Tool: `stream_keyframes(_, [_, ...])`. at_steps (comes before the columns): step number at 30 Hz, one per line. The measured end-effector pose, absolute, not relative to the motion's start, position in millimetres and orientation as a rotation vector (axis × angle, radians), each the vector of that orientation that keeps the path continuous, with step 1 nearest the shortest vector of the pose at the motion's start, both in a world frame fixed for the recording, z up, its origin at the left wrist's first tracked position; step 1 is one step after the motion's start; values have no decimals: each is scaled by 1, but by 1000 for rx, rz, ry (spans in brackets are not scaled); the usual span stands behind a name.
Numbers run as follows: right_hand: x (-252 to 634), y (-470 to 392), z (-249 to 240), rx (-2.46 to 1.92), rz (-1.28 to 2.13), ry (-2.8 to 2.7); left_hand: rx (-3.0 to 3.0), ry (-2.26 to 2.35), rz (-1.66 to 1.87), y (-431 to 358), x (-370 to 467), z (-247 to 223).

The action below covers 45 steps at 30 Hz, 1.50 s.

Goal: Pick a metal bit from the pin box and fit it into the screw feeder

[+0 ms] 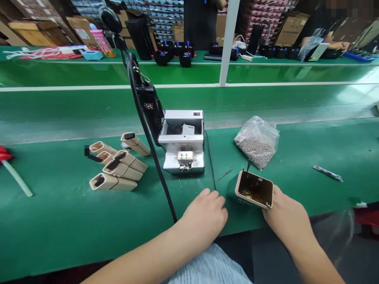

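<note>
My right hand (pixel 287 215) grips a beige box-shaped hollow housing (pixel 254 201) by its right side. The housing's open end faces up toward me, showing a dark inside with some brassy bits, and a short dark lead sticks up from its far rim. My left hand (pixel 205 213) is closed, fingers curled down over the table near the front edge; whatever it may hold is hidden. Beyond it stands a small grey screw feeder (pixel 184 144) with an open hopper. A thin metal bit (pixel 224 175) lies between the feeder and the housing.
Several beige housings (pixel 122 175) lie at the left. A clear bag of small metal screws (pixel 257 148) sits at the right, near a thin wrapped strip (pixel 327 173). A thick black cord (pixel 148 134) runs down to my left forearm. A red-headed tool (pixel 14 173) lies far left.
</note>
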State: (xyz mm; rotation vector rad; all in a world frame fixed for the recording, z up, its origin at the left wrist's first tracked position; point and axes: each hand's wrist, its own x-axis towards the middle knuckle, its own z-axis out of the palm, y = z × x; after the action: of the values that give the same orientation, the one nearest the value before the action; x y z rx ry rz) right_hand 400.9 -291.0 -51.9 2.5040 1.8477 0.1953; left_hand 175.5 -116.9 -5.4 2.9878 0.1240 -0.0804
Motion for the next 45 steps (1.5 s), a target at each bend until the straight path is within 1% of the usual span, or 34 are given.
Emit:
stream_keyframes(4, [417, -294, -38, 2593, 347, 1802, 3034, -7, -50, -123, 183, -13])
stream_keyframes(8, [433, -307, 10, 2804, 565, 1848, 3047, -95, -42, -127, 187, -14])
stream_keyframes(10, [429, -309, 38, 2812, 533, 1983, 3048, -152, -13, -128, 189, -17])
stream_keyframes(12, [421, -305, 58, 2705, 450, 2164, 3066, -212, 37, -128, 190, -22])
stream_keyframes(16, [407, -289, 74, 2471, 302, 2350, 3113, -321, 166, -125, 188, -28])
stream_keyframes(18, [407, -285, 75, 2522, 331, 2325, 3076, -334, 244, -125, 185, -19])
stream_keyframes(21, [413, -290, 69, 2816, 386, 2224, 2854, -237, 521, -127, 184, 11])
stream_keyframes(24, [413, -296, 49, 2988, 153, 2238, 2632, -50, 813, -126, 195, 43])
stream_keyframes(26, [407, -296, 29, 2998, -9, 2277, 2640, 10, 866, -120, 205, 54])
stream_keyframes(28, [398, -292, 9, 3032, -56, 2254, 2654, 84, 883, -109, 213, 56])
stream_keyframes(30, [390, -287, -8, 3094, -66, 2191, 2614, 299, 892, -97, 215, 50])
stream_keyframes(31, [388, -285, -13, 3125, -69, 2155, 2615, 448, 835, -92, 215, 44])
stream_keyframes(33, [386, -282, -18, 3159, -61, 2115, 2703, 709, 543, -85, 214, 32])
stream_keyframes(35, [388, -281, -18, 3153, -21, 2124, 2799, 804, 182, -83, 218, 19])
stream_keyframes(36, [389, -281, -16, 3138, 1, 2142, 2823, 799, 61, -84, 222, 13])
stream_keyframes(40, [397, -280, -11, 3086, 92, 2216, 2831, 767, -82, -90, 247, -8])
stream_keyframes(45, [403, -275, -15, 3046, 195, 2235, 2824, 821, -205, -87, 270, -23])
